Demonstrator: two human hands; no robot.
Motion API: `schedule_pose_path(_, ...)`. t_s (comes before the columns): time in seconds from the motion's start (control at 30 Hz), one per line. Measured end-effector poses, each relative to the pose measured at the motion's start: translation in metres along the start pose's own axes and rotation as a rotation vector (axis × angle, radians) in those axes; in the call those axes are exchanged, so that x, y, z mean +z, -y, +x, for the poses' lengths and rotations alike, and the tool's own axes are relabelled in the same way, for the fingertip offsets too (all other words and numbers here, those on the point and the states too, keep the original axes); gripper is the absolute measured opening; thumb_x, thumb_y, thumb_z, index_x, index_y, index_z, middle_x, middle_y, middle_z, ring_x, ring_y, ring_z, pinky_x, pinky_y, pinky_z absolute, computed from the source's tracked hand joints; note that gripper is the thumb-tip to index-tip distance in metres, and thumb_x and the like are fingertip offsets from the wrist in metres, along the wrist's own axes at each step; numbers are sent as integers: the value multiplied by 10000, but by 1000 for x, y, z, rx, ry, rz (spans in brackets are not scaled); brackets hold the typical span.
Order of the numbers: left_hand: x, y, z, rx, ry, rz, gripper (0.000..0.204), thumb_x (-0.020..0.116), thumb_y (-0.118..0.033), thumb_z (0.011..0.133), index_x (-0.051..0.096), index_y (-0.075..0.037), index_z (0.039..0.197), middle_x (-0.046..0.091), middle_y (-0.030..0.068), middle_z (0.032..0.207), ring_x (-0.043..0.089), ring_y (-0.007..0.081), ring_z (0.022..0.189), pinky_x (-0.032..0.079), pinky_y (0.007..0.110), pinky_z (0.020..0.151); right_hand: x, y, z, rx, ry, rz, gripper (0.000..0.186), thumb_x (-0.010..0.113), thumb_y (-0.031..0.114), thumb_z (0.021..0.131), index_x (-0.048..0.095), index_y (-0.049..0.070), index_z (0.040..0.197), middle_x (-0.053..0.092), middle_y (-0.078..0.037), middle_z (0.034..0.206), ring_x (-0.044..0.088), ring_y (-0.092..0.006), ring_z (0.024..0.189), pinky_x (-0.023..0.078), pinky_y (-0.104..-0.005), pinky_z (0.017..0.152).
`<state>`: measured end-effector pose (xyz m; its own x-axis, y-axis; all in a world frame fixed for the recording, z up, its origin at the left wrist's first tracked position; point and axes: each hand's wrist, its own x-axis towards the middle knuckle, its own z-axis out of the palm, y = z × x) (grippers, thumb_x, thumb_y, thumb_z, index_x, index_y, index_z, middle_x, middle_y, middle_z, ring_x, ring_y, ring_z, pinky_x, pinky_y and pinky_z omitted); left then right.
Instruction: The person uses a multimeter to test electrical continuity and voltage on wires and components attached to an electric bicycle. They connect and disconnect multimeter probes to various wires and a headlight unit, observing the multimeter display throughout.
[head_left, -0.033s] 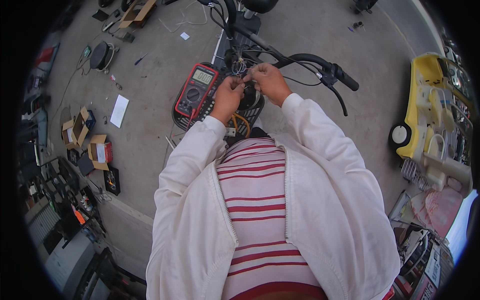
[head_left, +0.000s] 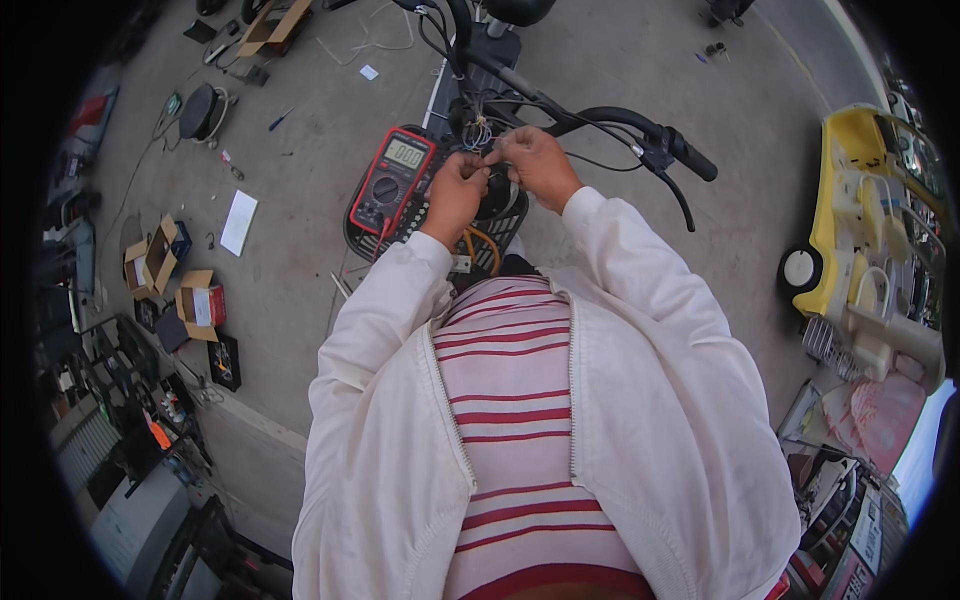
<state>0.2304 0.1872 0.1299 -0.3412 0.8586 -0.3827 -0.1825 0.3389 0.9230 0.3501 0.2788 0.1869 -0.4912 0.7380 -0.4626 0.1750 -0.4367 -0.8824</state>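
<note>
Two bare hands are near the middle: the left hand and the right hand. On each, thumb and fingers are closed in a pinch; what is between the fingertips is too small to tell. One bundle of thin wires is just beyond the fingertips, in front of the handlebar. One red-edged multimeter lies tilted beside the left hand, on one black basket; it covers the left part of this basket. The hands hide some of the basket's middle. One yellow cable bends below them. At the right stand one black grip and one brake lever. Farther, on the ground, there are one white sheet, one screwdriver and at least three cardboard boxes. Far right is one yellow vehicle.
</note>
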Motion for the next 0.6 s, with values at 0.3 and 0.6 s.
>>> schedule_pose_path(0.3, 1, 10, 5, 62, -21, 15, 150, 586, -31, 888, 543, 15, 1024, 607, 65, 903, 593, 121, 774, 487, 246, 697, 5, -24, 6, -95, -35, -186, 107, 584, 49, 815, 551, -14, 895, 644, -85, 748, 612, -131, 567, 477, -239, 503)
schedule_pose_path(0.6, -3, 17, 10, 84, -24, 82, 155, 603, 8, 855, 546, 20, 998, 606, 70, 912, 612, 141, 806, 497, 251, 725, 7, -31, 7, -225, -147, -177, 75, 592, 24, 802, 584, -8, 869, 620, -72, 715, 628, -133, 559, 486, -263, 490)
